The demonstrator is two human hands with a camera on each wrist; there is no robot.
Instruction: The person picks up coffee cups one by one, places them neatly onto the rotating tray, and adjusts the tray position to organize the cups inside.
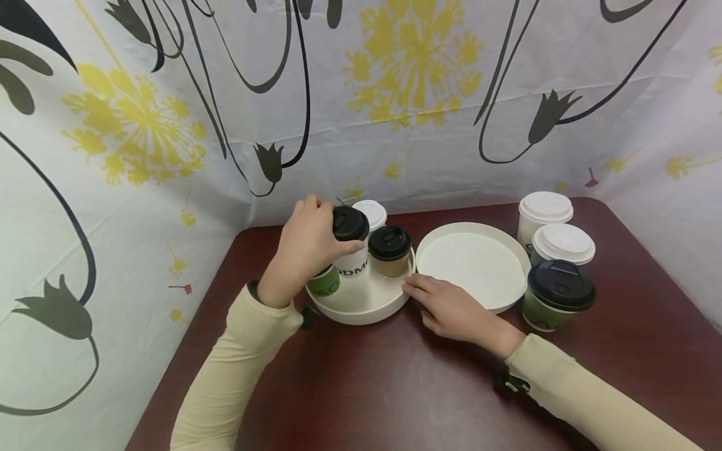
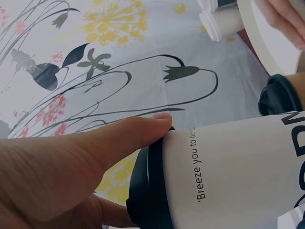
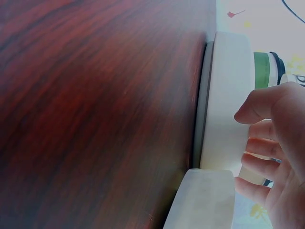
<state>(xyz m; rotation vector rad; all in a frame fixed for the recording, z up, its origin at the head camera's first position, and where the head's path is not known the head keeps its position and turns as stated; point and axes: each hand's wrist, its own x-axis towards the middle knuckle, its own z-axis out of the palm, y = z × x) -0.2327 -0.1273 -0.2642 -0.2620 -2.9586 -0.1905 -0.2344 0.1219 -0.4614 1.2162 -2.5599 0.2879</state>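
My left hand (image 1: 310, 241) grips a white paper cup (image 1: 352, 262) with black lettering by its black lid (image 2: 155, 186), thumb on one side and fingers on the other. The cup stands upright over the left round white tray (image 1: 366, 314); whether its base touches the tray cannot be told. Around it are a brown cup (image 1: 390, 260) with a black lid, a partly hidden green cup (image 1: 325, 283) and a white-lidded cup (image 1: 371, 213) behind. My right hand (image 1: 451, 307) touches that tray's right rim, its fingers extended and the thumb apart.
A second round white tray (image 1: 474, 269) stands directly right of the first. Along its right side are two white-lidded cups, one farther back (image 1: 544, 216) and one nearer (image 1: 563, 244), plus a green cup (image 1: 553, 304) with a black lid. Patterned cloth (image 1: 417, 169) hangs behind the dark red table (image 1: 361, 388).
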